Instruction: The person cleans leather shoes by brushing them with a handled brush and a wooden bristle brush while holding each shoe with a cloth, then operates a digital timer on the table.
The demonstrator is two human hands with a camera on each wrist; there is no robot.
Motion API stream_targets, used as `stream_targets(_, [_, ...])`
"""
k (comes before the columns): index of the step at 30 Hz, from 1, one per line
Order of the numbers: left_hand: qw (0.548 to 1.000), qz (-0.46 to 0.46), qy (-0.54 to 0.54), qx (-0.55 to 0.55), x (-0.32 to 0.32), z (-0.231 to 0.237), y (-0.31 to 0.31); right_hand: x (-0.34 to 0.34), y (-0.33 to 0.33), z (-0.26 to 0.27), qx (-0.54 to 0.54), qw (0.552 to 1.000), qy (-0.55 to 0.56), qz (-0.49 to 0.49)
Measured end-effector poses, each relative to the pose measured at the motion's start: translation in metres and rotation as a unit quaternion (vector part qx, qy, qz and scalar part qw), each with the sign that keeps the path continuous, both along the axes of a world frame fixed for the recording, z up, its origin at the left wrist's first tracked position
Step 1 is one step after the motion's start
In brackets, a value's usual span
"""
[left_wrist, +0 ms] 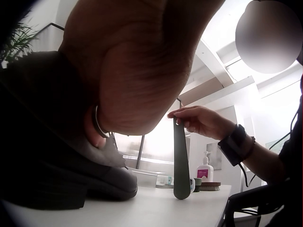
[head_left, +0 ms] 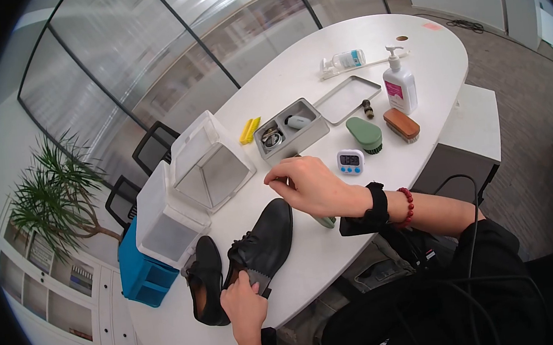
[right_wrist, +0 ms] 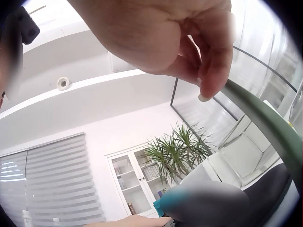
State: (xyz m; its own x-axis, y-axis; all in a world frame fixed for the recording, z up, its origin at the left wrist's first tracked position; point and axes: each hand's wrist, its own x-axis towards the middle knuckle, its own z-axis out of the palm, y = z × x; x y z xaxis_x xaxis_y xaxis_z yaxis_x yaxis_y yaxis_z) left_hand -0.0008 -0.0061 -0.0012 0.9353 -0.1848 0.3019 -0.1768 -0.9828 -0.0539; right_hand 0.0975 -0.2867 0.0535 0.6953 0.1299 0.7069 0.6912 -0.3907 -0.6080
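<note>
My right hand point(head_left: 318, 185) is raised above the table's near side, pinching a long green shoehorn point(left_wrist: 181, 161) by its holed top end. The blade hangs straight down, its rounded tip close over the tabletop. In the head view the hand covers most of it. With my left hand point(head_left: 244, 305) I grip the heel end of a black lace-up dress shoe point(head_left: 272, 233), whose toe points away. Something grey and soft point(left_wrist: 111, 152) shows by the fingers at the shoe's opening. The matching black shoe point(head_left: 209, 265) lies just left of it.
Two white boxes point(head_left: 212, 165) and a blue bin point(head_left: 149, 271) stand left. Farther back are a yellow brush point(head_left: 250, 130), a grey tin point(head_left: 293, 137), its lid point(head_left: 349, 99) and a pump bottle point(head_left: 401, 87). A timer point(head_left: 351, 162), green brush point(head_left: 365, 135) and wooden brush point(head_left: 402, 125) sit right.
</note>
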Motion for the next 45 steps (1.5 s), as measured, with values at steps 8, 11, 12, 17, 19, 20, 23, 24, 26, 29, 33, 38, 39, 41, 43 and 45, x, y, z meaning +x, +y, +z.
stream_targets(8, [0.999,0.017,0.034,-0.017,-0.001,0.005,-0.002,0.003,0.000,-0.004,-0.007,1.000,-0.010,-0.005])
stream_targets(11, [0.999,0.018,0.031,-0.018,-0.001,0.005,-0.003,0.001,0.000,-0.004,-0.013,1.000,-0.015,-0.001])
stream_targets(12, [0.999,0.022,0.033,-0.017,-0.001,0.006,-0.004,0.000,-0.001,-0.002,-0.023,1.000,-0.016,-0.001])
stream_targets(17, [1.000,0.007,-0.002,0.003,0.001,-0.001,0.000,0.000,-0.001,-0.003,-0.043,0.999,-0.017,0.006])
stream_targets(19, [1.000,0.011,0.003,0.004,0.000,0.000,0.000,0.001,0.000,-0.003,-0.016,0.999,-0.030,0.009])
stream_targets(20, [1.000,0.011,0.003,0.004,0.000,0.001,-0.001,0.001,-0.001,-0.003,-0.016,0.999,-0.031,0.009])
stream_targets(23, [0.999,0.019,0.029,-0.013,-0.001,0.004,-0.003,-0.001,-0.001,0.001,-0.010,1.000,-0.027,0.010])
stream_targets(24, [1.000,0.012,0.017,-0.006,-0.001,0.003,-0.002,-0.001,-0.001,0.001,-0.011,0.999,-0.029,0.009])
stream_targets(26, [1.000,0.006,0.005,0.001,0.000,0.001,-0.001,-0.001,-0.001,0.001,-0.012,0.999,-0.030,0.007])
stream_targets(29, [1.000,0.005,0.003,0.002,0.000,0.001,-0.001,0.000,-0.002,0.001,-0.010,0.999,-0.030,-0.002])
stream_targets(33, [1.000,0.006,0.003,0.002,0.000,0.001,-0.001,-0.001,-0.003,0.002,-0.014,0.999,-0.041,-0.022])
stream_targets(38, [1.000,0.010,-0.001,-0.004,0.000,0.001,-0.002,0.005,-0.012,0.004,-0.028,0.999,-0.029,0.000])
stream_targets(39, [1.000,0.001,-0.003,-0.002,0.000,0.001,-0.003,0.006,-0.015,0.004,-0.073,0.997,-0.002,-0.017])
stream_targets(41, [1.000,-0.003,-0.003,0.003,0.001,0.000,-0.001,0.005,-0.017,0.006,-0.139,0.989,0.024,-0.044])
stream_targets(43, [1.000,-0.006,-0.014,-0.006,0.001,-0.002,0.001,0.003,-0.018,0.009,-0.183,0.980,0.035,-0.073])
stream_targets(45, [1.000,-0.007,-0.021,-0.013,0.001,-0.003,0.002,0.003,-0.020,0.006,-0.209,0.973,0.041,-0.085])
